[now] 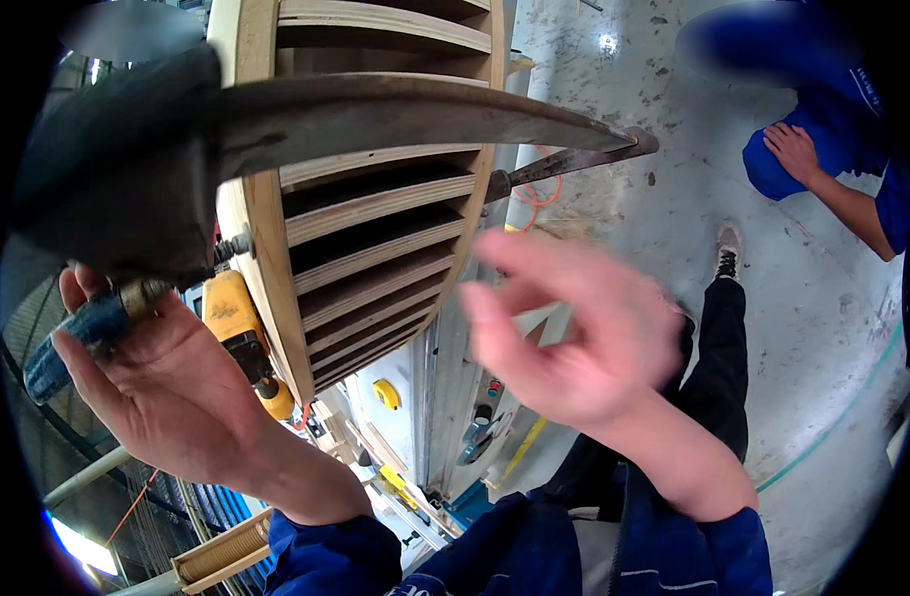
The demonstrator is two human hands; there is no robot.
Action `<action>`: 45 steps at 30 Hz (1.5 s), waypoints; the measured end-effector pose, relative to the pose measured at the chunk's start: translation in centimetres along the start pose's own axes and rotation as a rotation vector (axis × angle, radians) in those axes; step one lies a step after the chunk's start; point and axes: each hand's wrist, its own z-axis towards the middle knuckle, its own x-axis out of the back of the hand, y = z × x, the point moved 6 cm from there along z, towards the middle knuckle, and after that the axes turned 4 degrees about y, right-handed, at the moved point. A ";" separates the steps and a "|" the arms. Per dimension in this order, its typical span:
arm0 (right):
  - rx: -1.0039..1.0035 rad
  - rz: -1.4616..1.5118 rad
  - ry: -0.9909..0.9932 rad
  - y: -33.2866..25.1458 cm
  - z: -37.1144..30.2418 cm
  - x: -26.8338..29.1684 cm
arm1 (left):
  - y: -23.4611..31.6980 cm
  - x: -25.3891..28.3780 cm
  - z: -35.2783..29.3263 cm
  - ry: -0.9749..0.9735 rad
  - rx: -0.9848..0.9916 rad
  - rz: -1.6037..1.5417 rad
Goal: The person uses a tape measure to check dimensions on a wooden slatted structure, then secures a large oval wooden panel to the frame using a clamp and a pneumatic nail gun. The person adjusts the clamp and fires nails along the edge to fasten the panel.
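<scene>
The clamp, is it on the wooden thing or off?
Looks on: the metal clamp spans the slatted wooden frame, screw end at its side, blue handle in the left hand. Tightness: cannot tell.

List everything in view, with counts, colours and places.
slatted frame: one, pale wood, upper centre
metal clamp: one, dark grey, across the frame
clamp handle: one, blue, left
tool: one, yellow-black, left of the frame
rounded case: one, yellow, below the frame
spool: one, tan, lower left
floor: one, grey, right
co-worker: one, blue clothing, upper right
small clutter: uncountable, mixed, lower middle
shoe: one, beige, own leg, right
sleeves: two, blue, bottom
left grip: one, bare, around the clamp handle
right grip: one, bare, blurred, empty, right of the frame
</scene>
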 end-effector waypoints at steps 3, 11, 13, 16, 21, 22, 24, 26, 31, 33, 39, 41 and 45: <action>0.276 0.057 0.228 -1.8 4.5 -0.3 | 0.4 -0.5 0.4 -0.057 0.135 -0.081; -0.012 -0.024 -0.259 -7.2 10.8 -4.6 | 1.2 -3.9 1.0 0.384 0.077 -0.088; 0.016 -0.070 -0.227 -7.3 10.9 -4.8 | 1.2 -4.0 1.3 0.434 0.073 -0.020; -0.006 -0.082 -0.225 -6.5 10.8 -4.9 | 1.1 -3.7 2.0 0.293 0.094 -0.097; 0.011 -0.070 -0.220 -6.1 10.6 -4.8 | 0.1 -3.5 3.5 -0.189 0.168 -0.272; -0.018 -0.072 -0.228 -5.9 10.6 -4.9 | 0.2 -3.8 3.9 -0.369 0.161 -0.353; -0.053 -0.086 -0.247 -5.8 10.7 -5.0 | 0.1 -4.1 4.0 -0.696 0.163 -0.545; -0.048 -0.074 -0.245 -6.0 10.8 -5.0 | -0.7 -3.4 4.5 -0.739 0.168 -0.543; -0.094 -0.090 -0.331 -5.7 10.5 -4.7 | -1.3 -2.1 4.7 -0.637 0.218 -0.540; 0.092 -0.112 -0.208 -6.0 10.0 -2.8 | -1.0 -2.2 4.2 -0.674 0.223 -0.556; 0.264 -0.150 0.109 -2.2 1.7 5.0 | -4.4 0.7 -0.4 -0.296 0.117 0.056; -0.130 -0.171 -0.040 1.2 -3.2 6.1 | -5.7 1.9 -2.3 -0.287 0.216 0.578; -0.788 0.043 -0.137 8.5 -12.2 5.3 | -5.9 -0.1 -4.4 -0.511 0.026 0.654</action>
